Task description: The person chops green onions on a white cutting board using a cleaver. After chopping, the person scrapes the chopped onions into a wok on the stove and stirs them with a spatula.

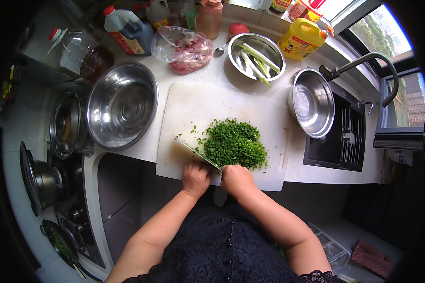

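A heap of finely chopped green onions [235, 145] lies on a white plastic cutting board [187, 102], with loose bits scattered around it. My right hand [237, 178] grips the handle of a kitchen knife [196, 152], whose blade slants up and to the left along the heap's lower left side. Just left of the handle, my left hand [196, 177] is at the blade's near side with its fingers curled; its fingertips are hidden, so what it holds is unclear. Behind the board, a steel bowl [232, 58] holds cut green onion stalks [258, 60].
A large steel basin [152, 102] stands left of the board, and a smaller steel bowl [313, 106] is at the right beside the black sink [334, 155]. Bagged raw meat [191, 53], a spoon [219, 50] and a yellow jug [299, 40] stand behind. A stove [71, 198] is far left.
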A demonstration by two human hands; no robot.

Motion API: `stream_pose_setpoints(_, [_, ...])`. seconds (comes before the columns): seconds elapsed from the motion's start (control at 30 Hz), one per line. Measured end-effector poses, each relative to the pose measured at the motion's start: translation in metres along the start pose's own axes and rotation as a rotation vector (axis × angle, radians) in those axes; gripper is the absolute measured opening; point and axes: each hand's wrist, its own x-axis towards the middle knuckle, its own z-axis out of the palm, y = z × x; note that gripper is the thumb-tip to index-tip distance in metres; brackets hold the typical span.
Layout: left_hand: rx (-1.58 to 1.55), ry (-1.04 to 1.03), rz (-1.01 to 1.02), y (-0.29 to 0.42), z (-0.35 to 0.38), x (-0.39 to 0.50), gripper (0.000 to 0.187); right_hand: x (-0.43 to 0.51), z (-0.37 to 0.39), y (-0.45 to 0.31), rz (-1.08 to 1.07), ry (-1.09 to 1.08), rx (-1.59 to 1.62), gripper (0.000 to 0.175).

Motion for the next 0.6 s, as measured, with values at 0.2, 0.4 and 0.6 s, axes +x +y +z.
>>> stream_pose_setpoints(0.2, [-0.029,0.021,0.016,0.002,-0.002,0.003,0.014,-0.009,-0.007,0.003,-0.002,0.025,0.012,0.014])
stream_pose_setpoints(0.4, [-0.014,0.016,0.031,0.002,-0.004,0.005,0.015,0.002,0.002,-0.012,-0.024,0.045,0.036,0.015])
stream_pose_setpoints(0.6, [-0.051,0.029,0.026,0.001,-0.014,-0.003,0.014,-0.004,-0.003,-0.003,-0.014,0.133,0.116,0.012])
